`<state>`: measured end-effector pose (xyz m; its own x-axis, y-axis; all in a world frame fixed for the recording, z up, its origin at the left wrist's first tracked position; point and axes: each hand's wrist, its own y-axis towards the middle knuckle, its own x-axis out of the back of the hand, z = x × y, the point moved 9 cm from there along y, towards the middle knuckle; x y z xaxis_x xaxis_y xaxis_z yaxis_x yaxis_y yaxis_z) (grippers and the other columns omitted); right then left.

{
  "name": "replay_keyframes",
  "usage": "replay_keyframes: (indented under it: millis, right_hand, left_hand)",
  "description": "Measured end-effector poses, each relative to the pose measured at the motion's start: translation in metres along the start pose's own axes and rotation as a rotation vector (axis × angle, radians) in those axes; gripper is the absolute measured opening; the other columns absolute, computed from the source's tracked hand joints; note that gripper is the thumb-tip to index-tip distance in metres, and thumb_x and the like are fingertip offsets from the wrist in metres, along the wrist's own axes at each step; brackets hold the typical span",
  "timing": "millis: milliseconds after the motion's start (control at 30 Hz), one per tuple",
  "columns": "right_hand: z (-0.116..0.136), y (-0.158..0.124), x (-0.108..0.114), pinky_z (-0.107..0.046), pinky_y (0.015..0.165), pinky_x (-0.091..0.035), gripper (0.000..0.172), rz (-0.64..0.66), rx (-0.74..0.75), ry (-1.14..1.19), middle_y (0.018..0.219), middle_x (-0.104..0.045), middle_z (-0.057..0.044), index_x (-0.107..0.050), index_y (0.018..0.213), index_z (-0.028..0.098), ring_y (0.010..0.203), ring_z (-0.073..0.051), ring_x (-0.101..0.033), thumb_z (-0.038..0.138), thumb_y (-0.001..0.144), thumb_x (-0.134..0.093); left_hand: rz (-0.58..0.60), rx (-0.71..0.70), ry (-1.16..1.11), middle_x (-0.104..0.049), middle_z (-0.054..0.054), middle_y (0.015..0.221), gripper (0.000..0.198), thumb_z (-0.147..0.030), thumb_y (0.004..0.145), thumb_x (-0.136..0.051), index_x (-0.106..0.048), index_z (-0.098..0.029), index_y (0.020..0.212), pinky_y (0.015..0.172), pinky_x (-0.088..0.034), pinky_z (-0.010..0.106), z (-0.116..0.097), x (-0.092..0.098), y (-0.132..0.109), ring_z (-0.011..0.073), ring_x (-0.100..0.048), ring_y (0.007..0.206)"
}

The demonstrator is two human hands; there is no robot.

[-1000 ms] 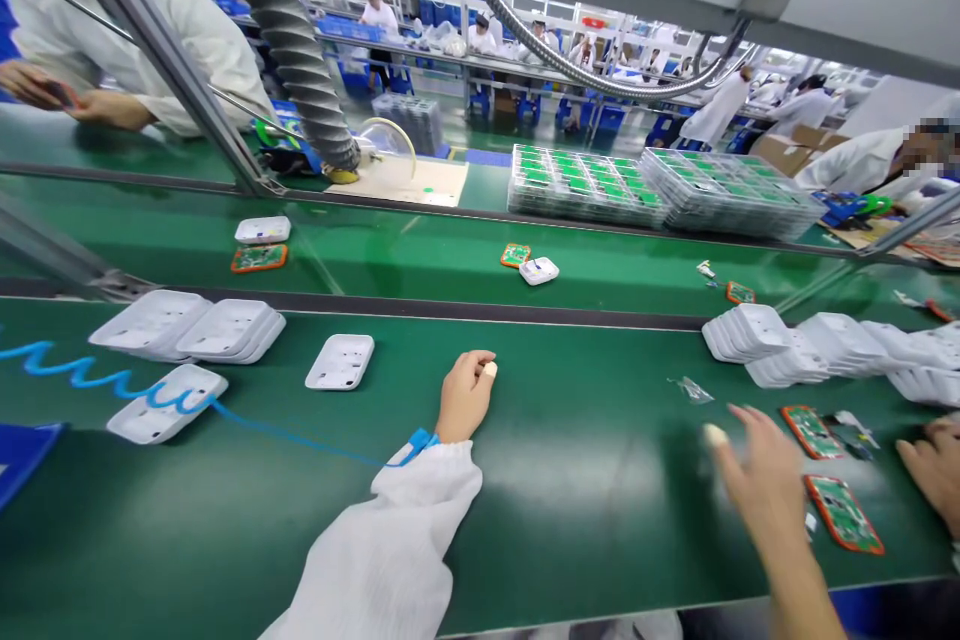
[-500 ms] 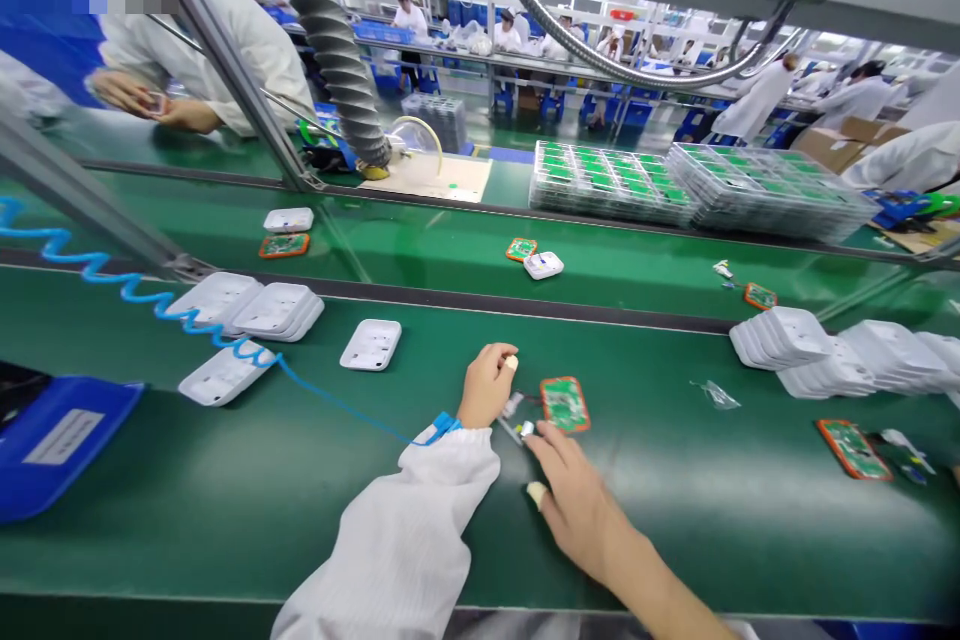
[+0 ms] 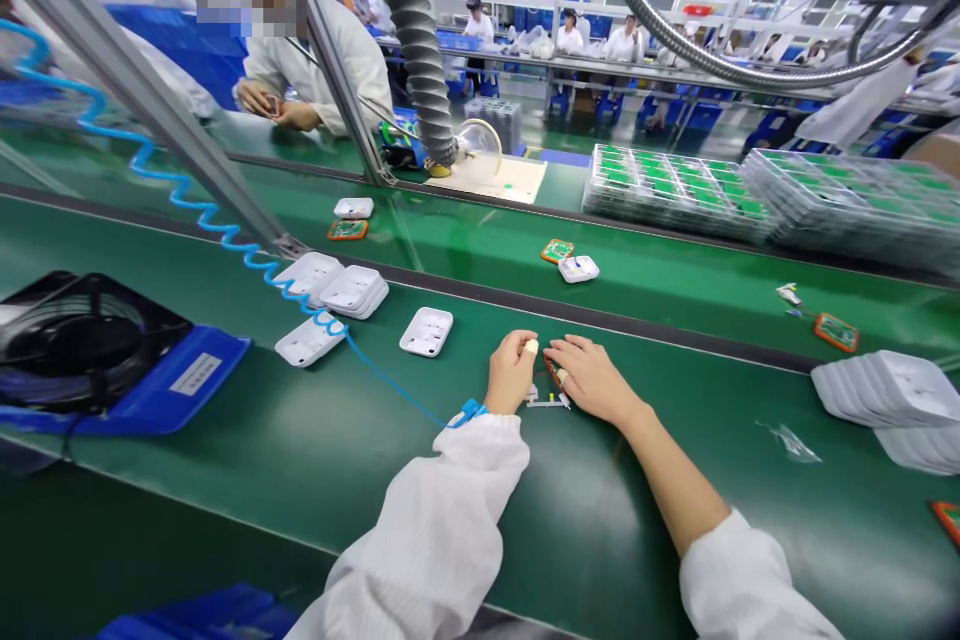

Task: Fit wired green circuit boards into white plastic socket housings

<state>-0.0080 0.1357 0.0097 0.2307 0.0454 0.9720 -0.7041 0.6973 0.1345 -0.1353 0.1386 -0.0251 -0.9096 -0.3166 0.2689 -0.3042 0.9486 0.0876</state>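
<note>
Two hands (image 3: 596,380); one orange-edged board (image 3: 552,371) (mostly hidden) — under the right.

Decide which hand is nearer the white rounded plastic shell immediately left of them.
Left. The left hand is right of the shell, without touching; the right hand is farther right.

green bench (image 3: 337,440) | left: fan (image 3: 94,330), white shells (image 3: 352,288) | centre: white strip (image 3: 550,402) | right: stacked shells (image 3: 889,390), orange-edged board (image 3: 949,520)

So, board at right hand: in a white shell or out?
Out: the board shows a bare orange edge beside the right hand.
</note>
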Motion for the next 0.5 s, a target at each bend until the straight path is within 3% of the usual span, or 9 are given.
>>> replay_keyframes:
  millis: [100,200,333,400,500]
  right_hand:
    - [-0.011,-0.010,0.007,-0.035,0.080,-0.039,0.030,-0.039,-0.124,-0.101,0.109,-0.058,-0.010,-0.055,0.114,0.021,0.097,-0.024,-0.048,0.027,0.087,-0.043]
    - [-0.023,-0.047,0.012,-0.031,0.068,-0.039,0.020,-0.099,-0.332,-0.228,0.088,-0.058,-0.011,-0.058,0.097,0.017,0.081,-0.022,-0.052,0.030,0.086,-0.047]
    - [-0.023,-0.093,0.001,-0.026,0.054,-0.033,0.023,-0.029,-0.424,-0.053,0.071,-0.056,-0.003,-0.054,0.083,0.021,0.060,-0.016,-0.052,0.036,0.091,-0.038]
    - [-0.024,-0.098,0.002,-0.027,0.058,-0.037,0.024,-0.082,-0.420,0.087,0.075,-0.058,-0.002,-0.053,0.086,0.022,0.064,-0.016,-0.054,0.034,0.093,-0.035]
    - [-0.025,-0.085,0.012,-0.032,0.076,-0.042,0.022,-0.219,-0.339,0.164,0.097,-0.058,-0.008,-0.052,0.103,0.019,0.087,-0.020,-0.054,0.028,0.091,-0.036]
  left_hand:
    - [-0.023,0.020,0.003,-0.065,0.004,0.093,0.019,-0.024,0.083,-0.045,-0.060,-0.018,0.094,0.074,-0.049,0.027,0.001,0.007,0.002,0.0152,-0.061,0.083]
    - [-0.033,0.030,0.025,-0.064,0.004,0.092,0.019,-0.024,0.083,-0.045,-0.059,-0.018,0.093,0.076,-0.048,0.029,0.000,0.010,0.002,0.0157,-0.060,0.084]
    - [-0.045,0.003,0.071,-0.063,0.004,0.093,0.018,-0.024,0.083,-0.046,-0.060,-0.019,0.093,0.079,-0.047,0.030,-0.003,0.009,0.000,0.0154,-0.059,0.084]
    - [-0.046,-0.019,0.084,-0.062,0.004,0.092,0.017,-0.022,0.082,-0.046,-0.060,-0.019,0.093,0.079,-0.046,0.030,-0.006,0.008,0.000,0.0151,-0.058,0.083]
    - [-0.031,-0.050,0.153,-0.061,0.003,0.090,0.016,-0.020,0.082,-0.045,-0.059,-0.019,0.092,0.077,-0.045,0.028,-0.012,0.008,-0.002,0.0142,-0.057,0.079]
